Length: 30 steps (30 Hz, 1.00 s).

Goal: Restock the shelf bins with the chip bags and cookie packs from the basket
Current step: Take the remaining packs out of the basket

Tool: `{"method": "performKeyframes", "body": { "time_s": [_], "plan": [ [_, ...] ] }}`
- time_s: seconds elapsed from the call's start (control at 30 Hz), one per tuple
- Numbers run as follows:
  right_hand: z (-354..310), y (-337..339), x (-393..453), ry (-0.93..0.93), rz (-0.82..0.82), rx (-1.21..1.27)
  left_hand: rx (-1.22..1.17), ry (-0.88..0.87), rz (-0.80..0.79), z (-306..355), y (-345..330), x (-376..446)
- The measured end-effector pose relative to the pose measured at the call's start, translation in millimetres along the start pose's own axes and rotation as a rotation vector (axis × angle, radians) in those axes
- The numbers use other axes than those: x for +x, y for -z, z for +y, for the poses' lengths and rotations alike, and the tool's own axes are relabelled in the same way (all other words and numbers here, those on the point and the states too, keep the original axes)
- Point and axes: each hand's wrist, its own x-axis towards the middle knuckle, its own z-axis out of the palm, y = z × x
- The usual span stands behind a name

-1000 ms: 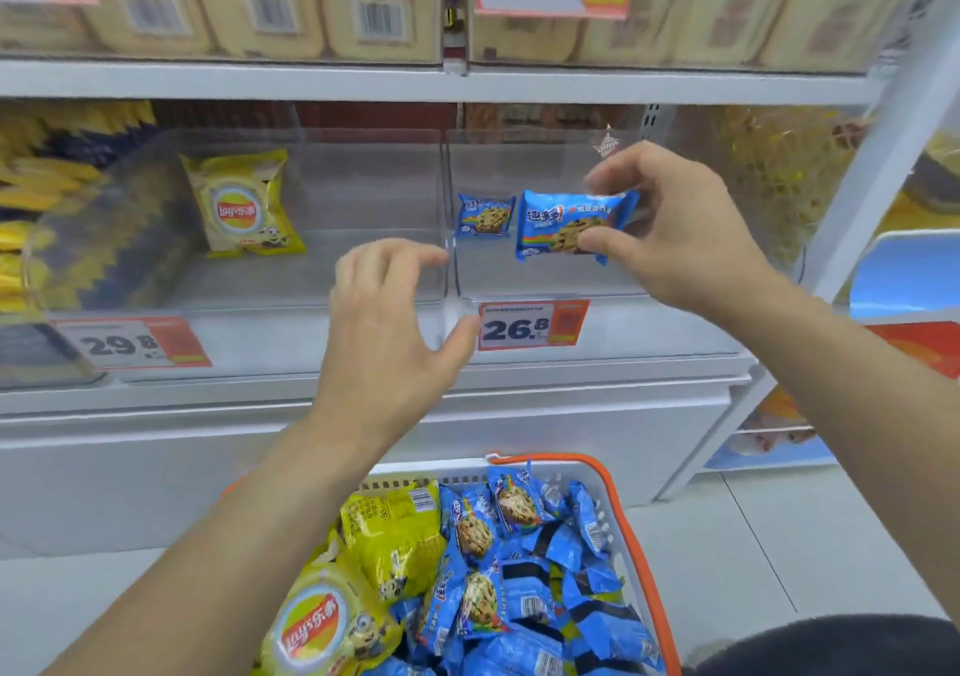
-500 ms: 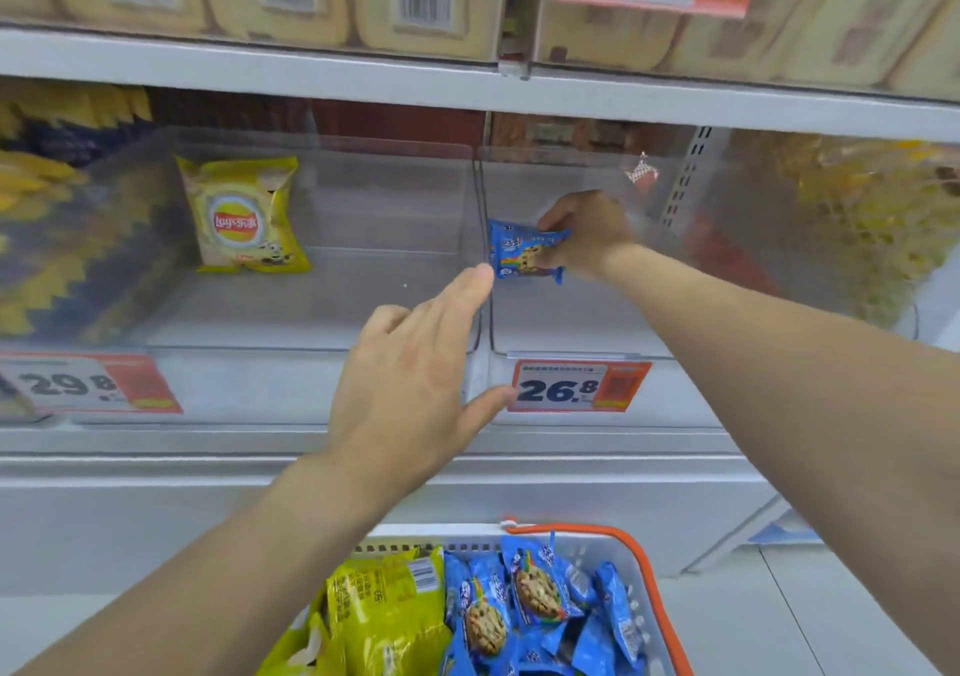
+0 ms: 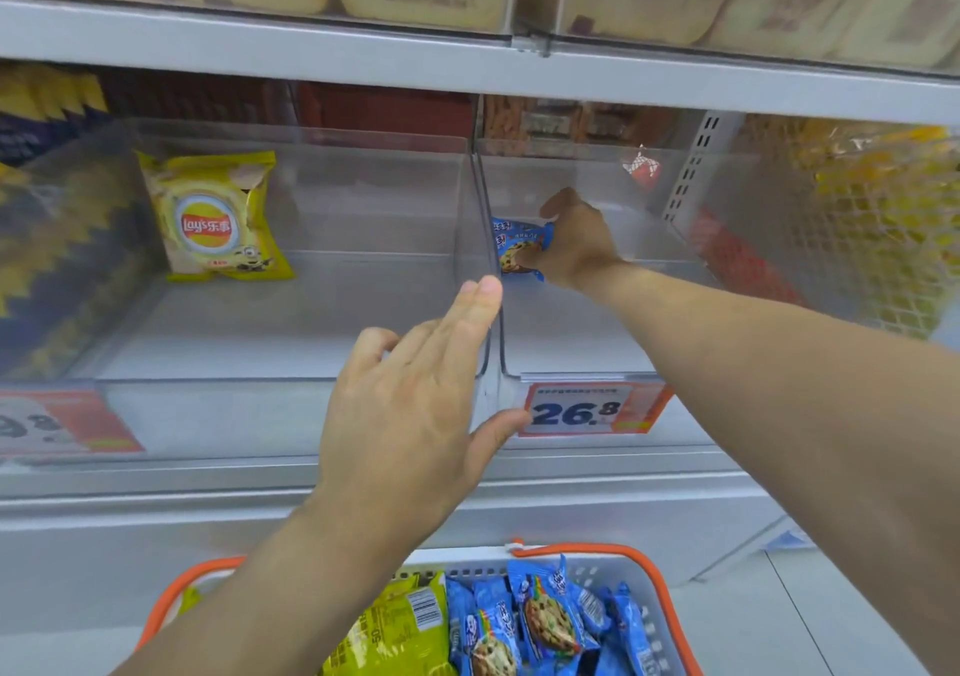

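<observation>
My right hand [image 3: 574,244] gripping cookie pack [image 3: 519,249], apparently inside right bin [image 3: 582,343]; left hand [image 3: 415,415] open, fingers straight.

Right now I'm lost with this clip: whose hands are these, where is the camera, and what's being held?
There is no machine here. A person wears the camera on their head, so it looks down their own arms at a shop shelf. The right hand reaches into the right clear bin and grips a blue cookie pack. The left hand hovers open near the divider, holding nothing. One yellow chip bag stands in the left bin. Below, the basket holds more packs.
</observation>
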Motion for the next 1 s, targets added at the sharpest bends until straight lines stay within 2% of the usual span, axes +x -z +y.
{"method": "performKeyframes", "body": {
  "time_s": [0.13, 0.23, 0.33, 0.67, 0.77, 0.9, 1.0],
  "plan": [
    [4.6, 0.2, -1.5, -0.124, -0.04, 0.115, 0.004, 0.002, -0.008, 1.2, 1.3, 0.4],
    [5.2, 0.8, -3.1, -0.115, -0.077, 0.168, 0.014, 0.005, -0.014, 1.4, 1.5, 0.5],
    [4.0, -0.9, -3.2, -0.073, -0.086, 0.155, 0.023, 0.006, -0.021, 1.3, 1.8, 0.5],
    [-1.4, -1.7, -6.3, -0.204, -0.145, 0.215, 0.024, -0.041, 0.012, -0.1, 0.0, -0.7],
    [-9.3, 13.3, -13.1, -0.252, -0.195, 0.149, 0.049, -0.047, 0.026, -0.2, 1.2, -1.5],
    [-23.3, 58.5, -32.7, -0.171, -0.223, -0.005, 0.056, -0.039, 0.007, 0.9, 6.4, 0.0],
    [-31.2, 93.8, -68.3, -0.083, -0.14, 0.008, 0.09, -0.044, -0.034, 1.5, 9.9, 0.4]
  ]
}}
